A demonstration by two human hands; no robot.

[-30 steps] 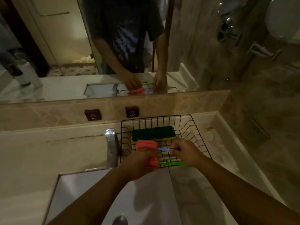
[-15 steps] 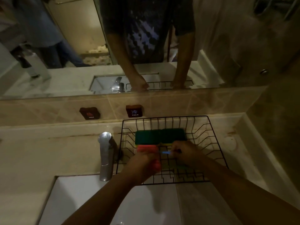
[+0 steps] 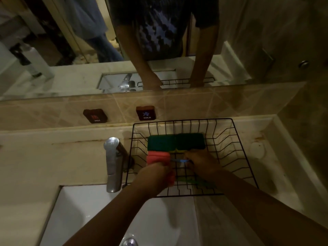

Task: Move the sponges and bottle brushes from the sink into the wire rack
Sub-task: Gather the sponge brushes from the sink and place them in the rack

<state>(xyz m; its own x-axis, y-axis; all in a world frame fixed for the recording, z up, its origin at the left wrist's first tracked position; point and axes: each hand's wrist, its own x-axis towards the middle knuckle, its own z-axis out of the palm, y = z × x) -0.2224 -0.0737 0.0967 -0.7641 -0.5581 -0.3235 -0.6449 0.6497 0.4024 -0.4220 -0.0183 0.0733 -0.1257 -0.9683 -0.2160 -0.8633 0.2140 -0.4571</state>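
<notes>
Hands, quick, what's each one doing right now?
Left hand: closed on the red sponge brush head, over the wire rack.
Right hand: closed on the blue handle.

Black wire rack (image 3: 236,148) held two dark green sponges (image 3: 176,141) with yellow edges; a pink-red sponge brush (image 3: 158,157) showed a blue handle (image 3: 179,160); white sink (image 3: 99,215), beige tiles (image 3: 195,103).

You faced a pale stone countertop (image 3: 53,157) in dim light, a white sink (image 3: 99,210) sunk into it. A black wire rack (image 3: 230,148) sat on the counter right of the chrome faucet (image 3: 113,162), its front edge overhanging the basin.
</notes>
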